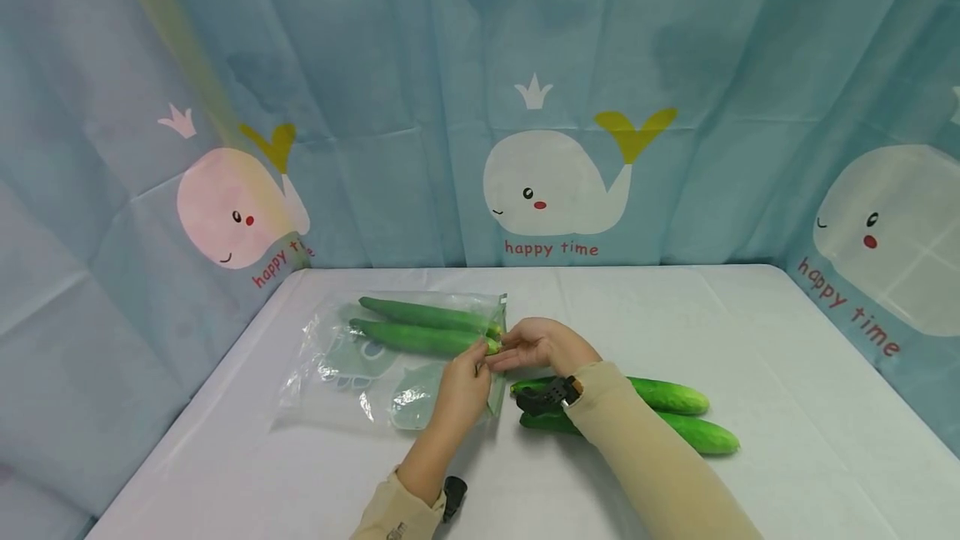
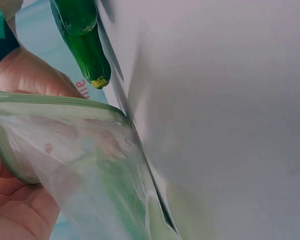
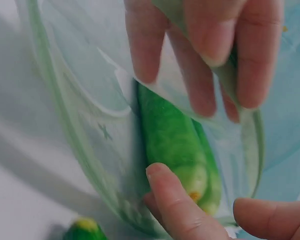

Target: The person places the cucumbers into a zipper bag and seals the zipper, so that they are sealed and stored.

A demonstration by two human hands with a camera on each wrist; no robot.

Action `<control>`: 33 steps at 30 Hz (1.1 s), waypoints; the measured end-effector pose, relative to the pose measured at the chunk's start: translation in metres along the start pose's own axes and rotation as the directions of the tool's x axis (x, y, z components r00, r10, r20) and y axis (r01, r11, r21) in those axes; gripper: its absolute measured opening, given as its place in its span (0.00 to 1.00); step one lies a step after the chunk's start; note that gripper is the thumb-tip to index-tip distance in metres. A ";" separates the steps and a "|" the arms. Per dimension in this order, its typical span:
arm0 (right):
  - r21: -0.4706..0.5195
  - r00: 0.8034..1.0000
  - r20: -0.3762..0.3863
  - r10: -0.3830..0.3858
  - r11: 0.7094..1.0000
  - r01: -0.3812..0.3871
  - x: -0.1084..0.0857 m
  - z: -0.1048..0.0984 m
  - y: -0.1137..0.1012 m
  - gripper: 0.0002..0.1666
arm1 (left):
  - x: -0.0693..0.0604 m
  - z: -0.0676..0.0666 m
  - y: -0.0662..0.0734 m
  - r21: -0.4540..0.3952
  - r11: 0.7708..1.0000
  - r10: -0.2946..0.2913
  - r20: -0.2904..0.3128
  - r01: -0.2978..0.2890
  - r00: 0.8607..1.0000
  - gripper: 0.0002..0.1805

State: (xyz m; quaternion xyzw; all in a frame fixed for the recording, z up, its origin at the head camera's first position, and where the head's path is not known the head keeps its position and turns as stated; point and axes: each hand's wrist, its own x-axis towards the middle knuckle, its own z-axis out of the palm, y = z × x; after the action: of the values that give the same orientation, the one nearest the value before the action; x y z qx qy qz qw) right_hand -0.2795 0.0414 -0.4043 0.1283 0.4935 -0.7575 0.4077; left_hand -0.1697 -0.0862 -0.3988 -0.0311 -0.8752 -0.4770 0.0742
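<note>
In the head view a clear zip bag [image 1: 352, 390] with a green-edged mouth lies on its side, with two cucumbers [image 1: 420, 338] inside, their tips at the mouth. My left hand [image 1: 461, 390] pinches the near part of the mouth's rim; the left wrist view shows this hand [image 2: 22, 210] under the green rim [image 2: 55, 102]. My right hand [image 1: 543, 342] reaches to the mouth from the right, fingers relaxed. In the right wrist view its index finger [image 3: 177, 200] lies by a cucumber's tip [image 3: 172, 135], thumb spread apart; contact is unclear. Above, the left hand [image 3: 210, 50] holds the rim.
Two more cucumbers [image 1: 671, 396] lie on the white table [image 1: 780, 357] to the right of the bag, partly under the right wrist and sleeve. A light blue curtain [image 1: 420, 173] with whale prints hangs behind and beside the table.
</note>
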 end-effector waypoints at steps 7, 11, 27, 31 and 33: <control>-0.104 0.999 -0.011 -0.031 0.994 0.030 -0.016 -0.015 -0.013 0.31 | 0.001 0.000 -0.002 0.019 1.000 0.011 -0.026 -0.011 1.000 0.21; -0.189 0.997 -0.024 -0.072 0.980 0.067 -0.026 -0.023 -0.019 0.32 | 0.001 0.000 -0.003 0.012 1.000 0.010 -0.038 -0.009 0.999 0.21; -0.470 0.993 -0.023 -0.116 0.878 0.092 -0.072 -0.064 -0.042 0.32 | 0.000 -0.001 -0.004 -0.016 0.999 0.029 -0.019 -0.029 0.999 0.22; -0.545 0.991 -0.018 -0.132 0.832 0.101 -0.082 -0.078 -0.044 0.32 | 0.000 0.000 -0.004 -0.004 0.999 0.034 -0.022 -0.034 0.999 0.22; -0.579 0.990 -0.007 -0.142 0.808 0.112 -0.087 -0.084 -0.045 0.33 | 0.000 0.000 -0.004 0.001 0.999 0.036 -0.021 -0.036 0.999 0.22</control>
State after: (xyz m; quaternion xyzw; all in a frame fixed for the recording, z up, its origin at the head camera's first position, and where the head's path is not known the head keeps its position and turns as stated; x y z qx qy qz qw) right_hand -0.2754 0.1642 -0.3633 -0.0155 0.7170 -0.5947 0.3633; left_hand -0.1701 -0.0884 -0.4019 -0.0419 -0.8739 -0.4755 0.0917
